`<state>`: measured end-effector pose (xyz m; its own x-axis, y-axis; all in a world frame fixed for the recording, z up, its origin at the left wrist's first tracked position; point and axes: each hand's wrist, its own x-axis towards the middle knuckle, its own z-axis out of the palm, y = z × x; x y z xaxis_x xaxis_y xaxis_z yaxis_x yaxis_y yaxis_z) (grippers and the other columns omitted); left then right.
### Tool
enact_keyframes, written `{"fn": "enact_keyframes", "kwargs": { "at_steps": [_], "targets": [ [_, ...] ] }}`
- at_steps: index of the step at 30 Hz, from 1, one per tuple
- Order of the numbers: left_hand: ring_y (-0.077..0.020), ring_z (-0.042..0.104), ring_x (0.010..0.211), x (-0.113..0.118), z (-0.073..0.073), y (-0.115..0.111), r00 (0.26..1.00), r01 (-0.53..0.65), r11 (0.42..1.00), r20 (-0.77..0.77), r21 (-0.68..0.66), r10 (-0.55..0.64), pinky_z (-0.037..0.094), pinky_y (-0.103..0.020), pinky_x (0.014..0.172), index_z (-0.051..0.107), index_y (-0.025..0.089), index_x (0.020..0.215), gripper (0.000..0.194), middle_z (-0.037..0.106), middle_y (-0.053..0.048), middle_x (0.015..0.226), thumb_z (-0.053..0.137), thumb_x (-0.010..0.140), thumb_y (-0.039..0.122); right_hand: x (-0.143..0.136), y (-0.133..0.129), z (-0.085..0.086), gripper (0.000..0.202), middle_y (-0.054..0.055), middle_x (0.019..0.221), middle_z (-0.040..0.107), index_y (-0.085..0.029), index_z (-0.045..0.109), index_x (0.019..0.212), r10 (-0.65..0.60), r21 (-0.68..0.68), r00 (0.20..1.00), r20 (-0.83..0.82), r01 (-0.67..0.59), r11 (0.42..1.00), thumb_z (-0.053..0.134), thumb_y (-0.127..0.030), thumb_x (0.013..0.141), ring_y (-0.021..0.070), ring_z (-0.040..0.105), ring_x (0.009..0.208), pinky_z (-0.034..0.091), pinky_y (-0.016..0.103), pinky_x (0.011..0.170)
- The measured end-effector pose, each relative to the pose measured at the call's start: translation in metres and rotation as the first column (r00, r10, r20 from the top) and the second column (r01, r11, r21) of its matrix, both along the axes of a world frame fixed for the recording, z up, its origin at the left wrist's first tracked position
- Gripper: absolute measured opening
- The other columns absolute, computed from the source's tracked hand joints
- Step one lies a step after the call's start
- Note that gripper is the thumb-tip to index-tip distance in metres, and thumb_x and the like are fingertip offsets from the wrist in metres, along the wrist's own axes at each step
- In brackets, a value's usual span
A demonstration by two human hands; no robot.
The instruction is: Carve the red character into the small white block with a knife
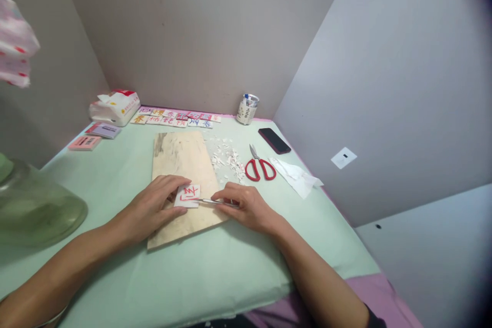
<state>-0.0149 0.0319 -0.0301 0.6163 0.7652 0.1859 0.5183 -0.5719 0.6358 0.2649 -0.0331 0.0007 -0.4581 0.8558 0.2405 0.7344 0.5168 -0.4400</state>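
My left hand [154,205] pins a small white carving block [194,189] between thumb and fingers. The block lies on a wooden board [184,154] and bears a red character. In my right hand [246,205] is a slim metal carving knife [209,201], pinched like a pen. Its tip touches or nearly touches the block's right side, near the lower edge of the red marks. White shavings [230,159] are scattered just right of the board. My palms hide part of the board's lower half.
Red-handled scissors [260,168], crumpled tissue [298,177] and a phone [274,140] lie to the right. A can [247,109] stands at the back. Rows of lettered tiles [172,118], a tissue pack [115,106] and small boxes [85,143] sit back left. A greenish transparent container [42,210] stands left.
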Motion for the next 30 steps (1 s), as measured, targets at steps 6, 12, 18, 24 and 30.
{"fn": "enact_keyframes", "kwargs": {
  "at_steps": [6, 12, 18, 24, 30],
  "targets": [
    [-0.0282, 0.061, 0.116, -0.001, -0.002, 0.003, 1.0, -0.005, 0.998, 0.015, -0.067, 0.006, 0.052, -0.04, 0.098, 0.056, 0.028, 0.139, 0.048, 0.06, -0.009, 0.136, 0.055, 0.096, 0.05, 0.009, 0.003, 0.006, 0.021, 0.001, 0.088, 0.065, -0.025, 0.075, 0.114, 0.021, 0.059, 0.997, 0.069, -0.025, 0.998, 0.061, -0.015, 0.1, 0.0121, 0.058, 0.073, 0.036, 0.022, 0.064],
    [-0.0286, 0.062, 0.117, -0.001, 0.0, 0.004, 1.0, 0.015, 0.997, 0.02, -0.071, -0.014, 0.053, -0.041, 0.099, 0.057, 0.029, 0.14, 0.049, 0.063, -0.008, 0.134, 0.055, 0.095, 0.05, 0.005, 0.004, 0.007, 0.019, 0.001, 0.084, 0.063, -0.022, 0.075, 0.111, 0.033, 0.122, 0.994, 0.102, -0.045, 0.991, 0.058, -0.019, 0.102, 0.0119, 0.055, 0.069, 0.033, 0.023, 0.06],
    [-0.0295, 0.061, 0.12, -0.001, 0.001, 0.003, 1.0, 0.019, 0.997, 0.023, -0.071, -0.018, 0.051, -0.043, 0.102, 0.056, 0.028, 0.14, 0.05, 0.062, -0.008, 0.135, 0.054, 0.095, 0.051, 0.002, 0.003, 0.004, 0.02, 0.001, 0.078, 0.061, -0.021, 0.076, 0.103, -0.004, 0.177, 0.99, 0.142, -0.021, 0.984, 0.056, -0.018, 0.102, 0.0118, 0.052, 0.065, 0.029, 0.024, 0.057],
    [-0.0291, 0.06, 0.121, -0.001, 0.002, 0.003, 1.0, 0.02, 0.996, 0.014, -0.089, -0.019, 0.051, -0.043, 0.102, 0.055, 0.029, 0.141, 0.05, 0.061, -0.007, 0.137, 0.055, 0.095, 0.05, 0.001, 0.004, 0.005, 0.018, 0.0, 0.078, 0.062, -0.02, 0.075, 0.101, -0.009, 0.207, 0.984, 0.176, -0.028, 0.978, 0.057, -0.017, 0.102, 0.0114, 0.052, 0.066, 0.027, 0.024, 0.056],
    [-0.0299, 0.062, 0.117, -0.001, 0.001, 0.004, 1.0, 0.016, 0.996, 0.016, -0.093, -0.014, 0.052, -0.043, 0.1, 0.055, 0.028, 0.141, 0.052, 0.061, -0.009, 0.136, 0.054, 0.095, 0.054, -0.001, 0.004, 0.005, 0.018, 0.0, 0.076, 0.06, -0.02, 0.074, 0.097, -0.013, 0.245, 0.974, 0.225, -0.044, 0.969, 0.057, -0.014, 0.099, 0.0112, 0.05, 0.064, 0.024, 0.025, 0.055]
  ]
}}
